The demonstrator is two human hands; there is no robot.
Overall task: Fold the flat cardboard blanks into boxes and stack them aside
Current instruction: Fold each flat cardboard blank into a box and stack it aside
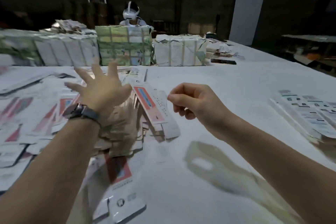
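1. Hovering over the white table, the left hand has fingers spread wide, gripping nothing.
2. Right hand at 3 o'clock of the left: fingers curled, thumb against forefinger; whether it pinches anything, cannot tell.
3. Heap of flat red-and-white printed cardboard blanks lies between and beneath the hands.
4. Stack of flat white printed cartons at far 3 o'clock.
5. Paper-wrapped strapped bundles at 12 o'clock.

Big white table: messy pile of flat blanks at center, more scattered at 9 o'clock, tidy stack at 3, strapped bundles along 12.
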